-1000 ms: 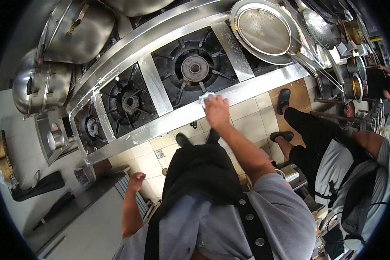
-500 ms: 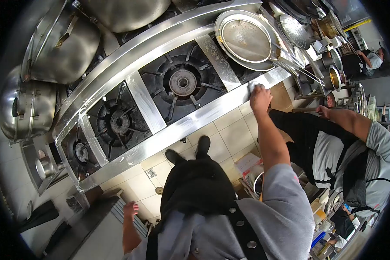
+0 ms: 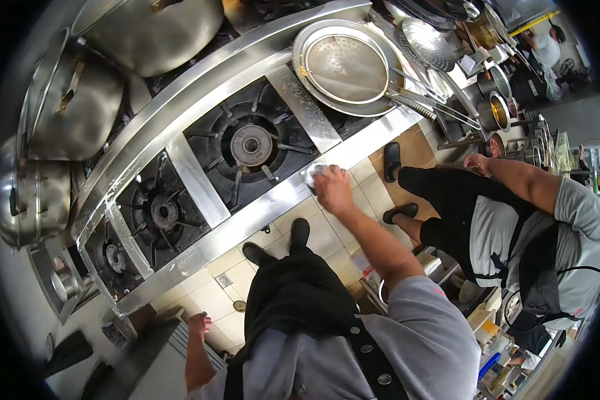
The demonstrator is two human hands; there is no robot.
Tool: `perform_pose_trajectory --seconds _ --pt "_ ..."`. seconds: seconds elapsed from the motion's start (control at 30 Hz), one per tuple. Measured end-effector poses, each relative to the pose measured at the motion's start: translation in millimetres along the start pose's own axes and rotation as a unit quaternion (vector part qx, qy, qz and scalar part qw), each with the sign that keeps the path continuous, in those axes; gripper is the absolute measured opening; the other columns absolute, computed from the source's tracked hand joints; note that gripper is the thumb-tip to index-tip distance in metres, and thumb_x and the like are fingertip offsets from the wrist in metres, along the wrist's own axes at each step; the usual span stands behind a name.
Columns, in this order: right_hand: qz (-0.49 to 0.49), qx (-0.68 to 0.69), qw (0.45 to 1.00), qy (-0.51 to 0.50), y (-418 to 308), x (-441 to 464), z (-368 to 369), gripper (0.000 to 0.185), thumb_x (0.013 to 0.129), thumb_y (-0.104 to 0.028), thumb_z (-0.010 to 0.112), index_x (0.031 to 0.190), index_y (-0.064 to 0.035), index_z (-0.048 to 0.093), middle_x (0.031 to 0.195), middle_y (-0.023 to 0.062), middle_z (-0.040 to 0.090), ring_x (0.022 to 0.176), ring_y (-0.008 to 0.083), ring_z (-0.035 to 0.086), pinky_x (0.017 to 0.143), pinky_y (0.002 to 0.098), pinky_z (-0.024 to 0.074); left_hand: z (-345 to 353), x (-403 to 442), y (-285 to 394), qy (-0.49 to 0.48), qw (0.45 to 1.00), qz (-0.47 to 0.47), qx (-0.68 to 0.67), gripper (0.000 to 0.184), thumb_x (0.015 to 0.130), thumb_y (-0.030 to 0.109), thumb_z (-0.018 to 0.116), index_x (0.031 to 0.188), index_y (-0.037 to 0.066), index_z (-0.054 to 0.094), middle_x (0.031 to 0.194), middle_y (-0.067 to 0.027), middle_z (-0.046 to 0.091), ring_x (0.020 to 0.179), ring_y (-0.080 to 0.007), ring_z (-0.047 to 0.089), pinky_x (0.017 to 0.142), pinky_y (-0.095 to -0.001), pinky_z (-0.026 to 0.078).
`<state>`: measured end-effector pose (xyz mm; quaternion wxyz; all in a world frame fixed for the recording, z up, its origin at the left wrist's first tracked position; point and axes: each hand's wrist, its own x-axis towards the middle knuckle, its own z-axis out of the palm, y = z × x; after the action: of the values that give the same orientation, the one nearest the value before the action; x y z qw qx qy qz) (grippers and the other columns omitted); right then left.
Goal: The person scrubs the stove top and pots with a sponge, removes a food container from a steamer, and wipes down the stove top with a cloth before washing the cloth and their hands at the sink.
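Observation:
My right hand (image 3: 333, 190) is closed on a whitish-grey scouring pad (image 3: 311, 175), pressing it to the front steel rim (image 3: 267, 205) of a stove. Fingers cover part of the pad, and its exact material is hard to make out. Just beyond the hand lies a large black burner (image 3: 251, 147); two smaller burners sit further left. My left hand (image 3: 199, 324) hangs low at my side, away from the stove, fingers loosely curled and apart, with nothing visible in it. White residue shows along the stove's left rim.
A round strainer (image 3: 348, 70) rests on a metal basin at the stove's right end, long handles pointing right. Large steel pots (image 3: 80, 100) stand behind and left. A co-worker (image 3: 507, 220) stands close on my right. Tiled floor (image 3: 313, 233) lies below.
My right hand has slid left along the front rim with the pad, from near the strainer to the large burner. The view has shifted somewhat. My left hand still hangs low.

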<state>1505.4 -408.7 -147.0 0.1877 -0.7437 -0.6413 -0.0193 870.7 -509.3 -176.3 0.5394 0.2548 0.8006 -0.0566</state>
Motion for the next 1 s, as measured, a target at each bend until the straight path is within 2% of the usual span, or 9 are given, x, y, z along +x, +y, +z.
perform_pose_trajectory --seconds 0.17,0.23,0.4,0.47,0.63,0.73,0.83,0.87,1.0 --pt "0.283 -0.093 0.951 -0.084 190 42 -35 0.021 0.085 -0.020 0.046 0.081 -0.0080 0.063 0.096 0.0142 0.057 0.095 0.0315 0.050 0.079 0.0443 0.0394 12 -15 2 0.017 0.999 -0.027 -0.032 0.025 0.085 0.029 0.056 0.095 0.005 0.059 0.079 -0.0076 0.064 0.064 -0.0187 0.061 0.049 -0.0304 0.043" --pt "0.175 -0.255 0.931 0.194 244 52 -25 0.023 0.086 -0.019 0.043 0.081 -0.0073 0.063 0.084 0.0160 0.058 0.082 0.0330 0.053 0.073 0.0456 0.0385 13 -25 -12 0.020 0.999 -0.035 -0.011 0.027 0.086 0.030 0.055 0.095 0.005 0.059 0.080 -0.0086 0.064 0.066 -0.0194 0.061 0.052 -0.0325 0.044" --pt "0.310 0.066 0.949 -0.006 114 25 -23 0.018 0.080 -0.015 0.051 0.083 0.0004 0.059 0.092 0.0202 0.054 0.090 0.0333 0.049 0.077 0.0485 0.0354 31 -45 -23 0.023 0.994 -0.105 0.037 0.030 0.087 0.032 0.052 0.095 0.004 0.059 0.082 -0.0102 0.064 0.070 -0.0215 0.061 0.056 -0.0374 0.047" --pt "0.051 -0.016 0.996 0.075 84 0 -14 0.018 0.079 -0.021 0.054 0.082 -0.0051 0.063 0.088 0.0173 0.059 0.083 0.0364 0.054 0.073 0.0509 0.0381 39 -56 -11 -0.008 0.987 -0.134 0.086 0.030 0.087 0.032 0.052 0.096 0.004 0.059 0.083 -0.0109 0.064 0.070 -0.0234 0.062 0.057 -0.0399 0.047" --pt "0.349 -0.011 0.924 0.154 250 43 -37 0.022 0.078 -0.021 0.054 0.081 -0.0012 0.064 0.082 0.0205 0.061 0.078 0.0368 0.057 0.074 0.0471 0.0397 31 -38 10 0.021 0.998 -0.051 -0.006 0.032 0.086 0.032 0.052 0.100 0.004 0.058 0.088 -0.0126 0.063 0.075 -0.0253 0.062 0.061 -0.0415 0.047" --pt "0.206 -0.193 0.938 0.199 331 58 -51 0.025 0.075 -0.024 0.055 0.089 -0.0070 0.067 0.099 0.0201 0.063 0.091 0.0357 0.058 0.077 0.0446 0.0418 28 -44 14 0.053 0.998 -0.029 -0.012 0.034 0.086 0.033 0.052 0.100 0.002 0.057 0.090 -0.0121 0.063 0.076 -0.0233 0.062 0.060 -0.0383 0.047" --pt "0.318 -0.051 0.934 0.154 270 51 -34 0.023 0.075 -0.024 0.054 0.082 -0.0062 0.066 0.097 0.0189 0.062 0.089 0.0342 0.057 0.077 0.0427 0.0404 29 -59 18 0.054 0.995 -0.077 -0.027 0.033 0.086 0.031 0.053 0.099 0.001 0.058 0.089 -0.0120 0.063 0.075 -0.0224 0.062 0.058 -0.0364 0.047" --pt "0.250 -0.060 0.965 0.060 226 33 -25 0.018 0.077 -0.016 0.051 0.067 -0.0026 0.057 0.070 0.0190 0.055 0.075 0.0369 0.051 0.068 0.0505 0.0359 27 -56 2 0.041 0.993 -0.091 -0.063 0.031 0.086 0.030 0.054 0.098 0.001 0.058 0.089 -0.0118 0.063 0.073 -0.0224 0.062 0.057 -0.0358 0.048" --pt "0.087 0.137 0.983 -0.082 -4 -19 28 0.020 0.082 -0.017 0.053 0.094 -0.0040 0.060 0.101 0.0164 0.056 0.098 0.0321 0.051 0.088 0.0452 0.0366 51 -47 4 -0.046 0.991 -0.127 0.013 0.027 0.088 0.030 0.056 0.091 0.003 0.061 0.071 -0.0067 0.061 0.057 -0.0174 0.055 0.047 -0.0307 0.040"
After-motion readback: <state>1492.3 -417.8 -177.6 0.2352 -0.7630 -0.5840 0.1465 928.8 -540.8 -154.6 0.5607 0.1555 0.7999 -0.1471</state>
